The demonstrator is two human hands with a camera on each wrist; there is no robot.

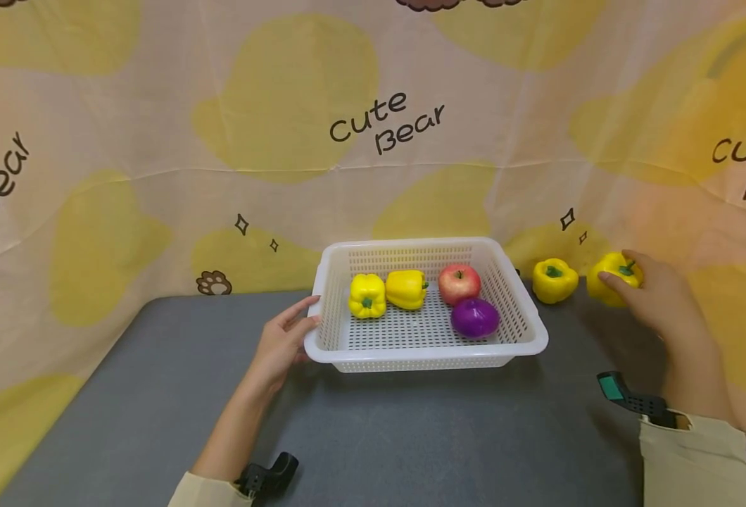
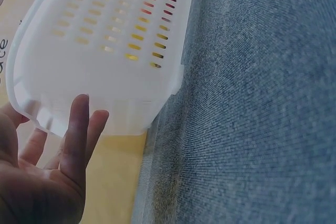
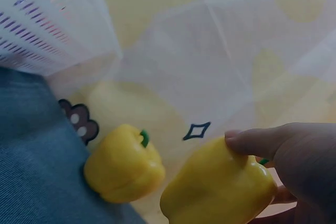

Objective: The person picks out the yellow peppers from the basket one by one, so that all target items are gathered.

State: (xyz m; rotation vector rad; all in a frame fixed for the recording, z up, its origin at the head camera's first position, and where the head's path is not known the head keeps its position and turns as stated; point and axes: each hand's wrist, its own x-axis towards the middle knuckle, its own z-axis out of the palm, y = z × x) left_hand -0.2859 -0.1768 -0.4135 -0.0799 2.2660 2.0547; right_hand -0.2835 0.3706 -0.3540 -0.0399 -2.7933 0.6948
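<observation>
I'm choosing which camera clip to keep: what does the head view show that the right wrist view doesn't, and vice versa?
Head view only: the left grip at the left end of the white basket, two yellow peppers inside, and a clear look at the apple and purple item.

Right wrist view only: nearly the whole paw print by the loose pepper; the head view mostly hides it.

Both: the right grip pinching the held pepper, the loose pepper, some of the basket, tabletop and patterned cloth.
</observation>
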